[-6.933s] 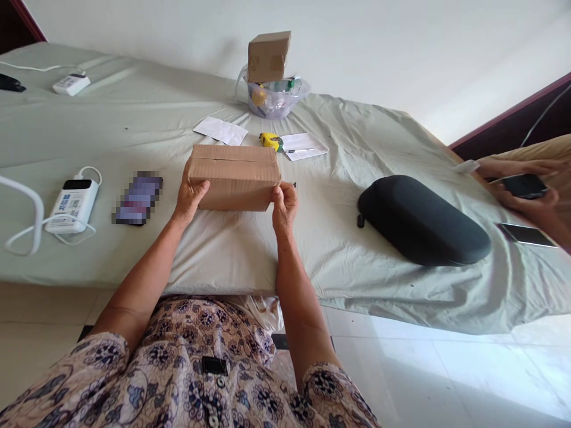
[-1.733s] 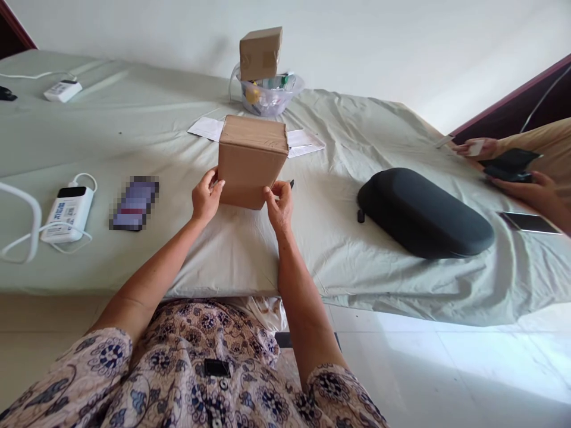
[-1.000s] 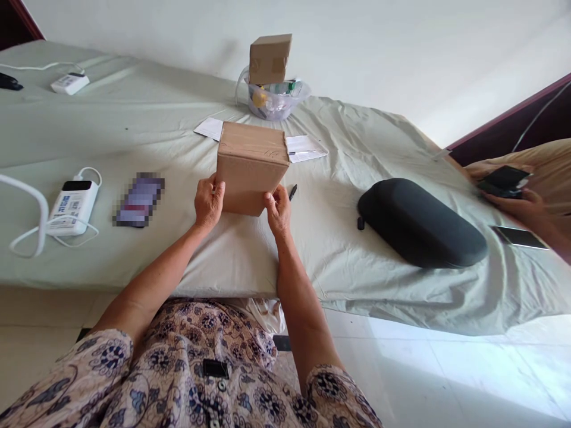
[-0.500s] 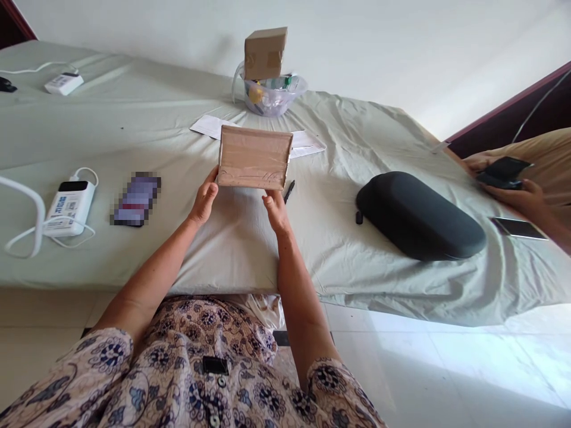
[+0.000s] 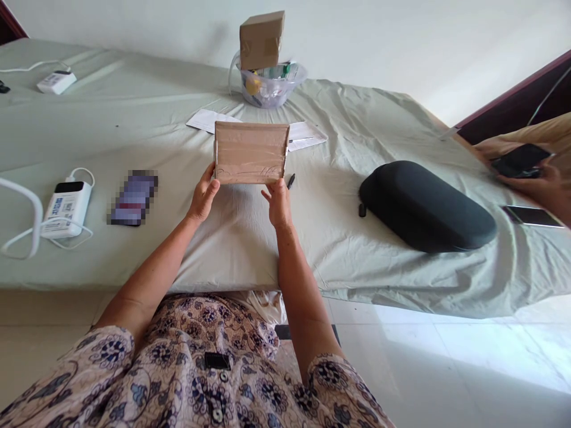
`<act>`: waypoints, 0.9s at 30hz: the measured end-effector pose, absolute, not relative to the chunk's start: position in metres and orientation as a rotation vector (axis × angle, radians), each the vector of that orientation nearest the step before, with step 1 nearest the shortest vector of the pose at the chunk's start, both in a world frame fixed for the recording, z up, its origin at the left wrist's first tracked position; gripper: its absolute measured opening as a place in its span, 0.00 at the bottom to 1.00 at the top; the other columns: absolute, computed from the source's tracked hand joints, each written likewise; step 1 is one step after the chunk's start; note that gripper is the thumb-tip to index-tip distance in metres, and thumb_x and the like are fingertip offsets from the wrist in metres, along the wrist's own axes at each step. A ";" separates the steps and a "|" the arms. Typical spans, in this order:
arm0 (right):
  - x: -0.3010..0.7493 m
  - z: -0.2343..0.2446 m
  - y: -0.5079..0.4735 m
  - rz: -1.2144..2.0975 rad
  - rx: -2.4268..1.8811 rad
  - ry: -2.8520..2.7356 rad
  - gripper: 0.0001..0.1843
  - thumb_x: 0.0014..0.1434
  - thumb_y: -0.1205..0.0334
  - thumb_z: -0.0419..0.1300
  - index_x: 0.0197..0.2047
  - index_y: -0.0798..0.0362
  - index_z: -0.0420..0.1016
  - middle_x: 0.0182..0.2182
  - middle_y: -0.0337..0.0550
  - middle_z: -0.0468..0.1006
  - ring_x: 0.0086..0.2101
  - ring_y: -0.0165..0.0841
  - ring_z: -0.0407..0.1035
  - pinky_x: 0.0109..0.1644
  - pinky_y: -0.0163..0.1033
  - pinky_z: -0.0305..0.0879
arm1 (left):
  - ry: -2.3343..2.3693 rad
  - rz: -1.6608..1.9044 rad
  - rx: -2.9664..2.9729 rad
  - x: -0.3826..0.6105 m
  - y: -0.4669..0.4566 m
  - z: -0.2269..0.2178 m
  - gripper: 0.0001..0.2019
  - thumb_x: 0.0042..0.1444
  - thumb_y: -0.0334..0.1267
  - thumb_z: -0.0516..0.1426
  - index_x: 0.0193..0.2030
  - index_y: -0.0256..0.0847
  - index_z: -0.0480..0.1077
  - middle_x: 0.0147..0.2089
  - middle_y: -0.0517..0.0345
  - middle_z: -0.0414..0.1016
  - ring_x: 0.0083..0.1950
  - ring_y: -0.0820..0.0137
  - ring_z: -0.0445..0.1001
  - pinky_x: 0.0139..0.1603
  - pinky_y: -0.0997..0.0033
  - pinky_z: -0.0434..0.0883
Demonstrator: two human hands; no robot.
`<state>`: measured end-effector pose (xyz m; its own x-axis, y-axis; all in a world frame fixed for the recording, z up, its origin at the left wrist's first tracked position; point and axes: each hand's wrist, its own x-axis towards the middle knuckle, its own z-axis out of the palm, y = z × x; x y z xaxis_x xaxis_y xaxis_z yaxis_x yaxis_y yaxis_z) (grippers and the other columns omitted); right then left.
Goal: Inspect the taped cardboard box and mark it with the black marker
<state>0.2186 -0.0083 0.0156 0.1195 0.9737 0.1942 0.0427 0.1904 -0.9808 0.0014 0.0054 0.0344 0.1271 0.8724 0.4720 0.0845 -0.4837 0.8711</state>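
A taped brown cardboard box (image 5: pixel 250 153) is lifted a little above the pale green bedsheet (image 5: pixel 232 238), its taped face turned toward me. My left hand (image 5: pixel 203 195) grips its lower left corner. My right hand (image 5: pixel 279 202) holds it from below at the lower right corner. A black pen (image 5: pixel 291 180) lies on the sheet just right of the box. Sheets of white paper (image 5: pixel 307 134) lie behind it.
A clear bowl of small items (image 5: pixel 271 85) carries a small cardboard box (image 5: pixel 261 40) at the back. Left lie a blurred phone (image 5: pixel 132 198) and a white power bank (image 5: pixel 66 201) with cable. A black zip case (image 5: pixel 423 205) rests on the right, beside another person's hand holding a phone (image 5: pixel 520 160).
The box, flat on the bed at first, was stood on end, then lifted off the sheet and tipped so its taped face points at me. The other person's hands shifted.
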 end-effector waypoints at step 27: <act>0.200 0.027 -0.014 0.852 -1.121 -1.268 0.37 0.61 0.27 0.50 0.64 0.42 0.64 0.57 0.49 0.74 0.57 0.42 0.71 0.56 0.52 0.76 | 0.936 1.399 1.594 0.015 0.000 0.025 0.45 0.56 0.71 0.53 0.75 0.55 0.48 0.67 0.42 0.69 0.59 0.54 0.77 0.41 0.63 0.82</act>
<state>0.1998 -0.0144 0.0275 0.1432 0.9483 0.2832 0.0957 0.2715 -0.9577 0.0149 -0.0002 0.0255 0.1145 0.9089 0.4010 0.0241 -0.4061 0.9135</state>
